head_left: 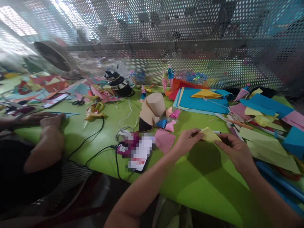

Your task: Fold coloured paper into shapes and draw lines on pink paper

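Between my two hands is a small folded piece of yellow paper point(209, 134), held just above the green table point(190, 193). My left hand point(190, 139) pinches its left corner between thumb and fingers. On the other side, my right hand point(231, 146) grips its right corner the same way. A pen point(216, 131) shows partly behind the paper. To the left of my left hand lies a pink paper piece point(164, 140), with small pink and blue folded shapes point(169, 124) just behind it.
A phone point(142, 155), cables and a roll of brown paper or tape point(155, 104) stand left of me. Blue sheets point(201, 100) lie behind; paper scraps point(268, 142) crowd the right. A yellow glue gun point(94, 111) and a co-worker's arms point(48, 125) are further left.
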`<state>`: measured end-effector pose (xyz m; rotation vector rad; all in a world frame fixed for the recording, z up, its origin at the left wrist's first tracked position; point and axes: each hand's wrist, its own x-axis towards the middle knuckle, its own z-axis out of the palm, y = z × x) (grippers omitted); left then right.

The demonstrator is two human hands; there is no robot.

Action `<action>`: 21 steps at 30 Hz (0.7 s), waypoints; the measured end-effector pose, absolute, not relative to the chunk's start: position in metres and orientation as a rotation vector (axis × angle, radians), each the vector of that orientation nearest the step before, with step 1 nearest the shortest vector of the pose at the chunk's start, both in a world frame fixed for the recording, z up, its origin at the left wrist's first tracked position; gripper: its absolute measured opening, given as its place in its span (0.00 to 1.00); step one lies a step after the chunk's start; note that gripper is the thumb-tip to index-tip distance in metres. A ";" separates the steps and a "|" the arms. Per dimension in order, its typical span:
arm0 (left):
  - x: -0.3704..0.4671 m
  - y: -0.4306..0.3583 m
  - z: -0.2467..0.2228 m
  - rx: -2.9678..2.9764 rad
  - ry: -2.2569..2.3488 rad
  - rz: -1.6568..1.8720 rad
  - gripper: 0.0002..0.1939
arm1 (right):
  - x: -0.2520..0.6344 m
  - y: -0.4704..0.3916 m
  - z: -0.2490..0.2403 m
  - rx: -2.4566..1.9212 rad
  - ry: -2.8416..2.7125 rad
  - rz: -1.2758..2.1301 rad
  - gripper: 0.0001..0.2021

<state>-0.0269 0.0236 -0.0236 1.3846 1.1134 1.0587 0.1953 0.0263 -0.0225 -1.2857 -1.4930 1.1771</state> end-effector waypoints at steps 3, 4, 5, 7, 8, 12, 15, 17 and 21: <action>-0.027 0.026 -0.028 1.278 1.037 1.090 0.20 | 0.195 0.027 -0.019 -1.310 -1.483 1.160 0.16; -0.027 0.027 -0.028 1.273 1.024 1.085 0.20 | 0.195 0.027 -0.018 -1.316 -1.487 1.147 0.16; -0.027 0.026 -0.028 1.286 1.029 1.076 0.20 | 0.195 0.026 -0.017 -1.319 -1.492 1.141 0.16; -0.028 0.025 -0.026 1.348 1.077 1.050 0.20 | 0.195 0.026 -0.015 -1.321 -1.499 1.140 0.15; -0.028 0.024 -0.025 1.376 1.105 1.038 0.20 | 0.195 0.026 -0.015 -1.319 -1.500 1.144 0.15; -0.029 0.023 -0.021 1.310 1.117 1.041 0.21 | 0.194 0.024 -0.014 -1.274 -1.490 1.159 0.16; -0.027 0.022 -0.020 1.166 1.040 1.048 0.22 | 0.192 0.022 -0.012 -1.230 -1.537 1.051 0.20; -0.026 0.022 -0.019 1.089 0.982 1.019 0.22 | 0.191 0.020 -0.010 -1.230 -1.591 0.949 0.16; -0.024 0.020 -0.023 1.010 0.919 0.962 0.23 | 0.191 0.017 -0.008 -1.251 -1.610 0.852 0.11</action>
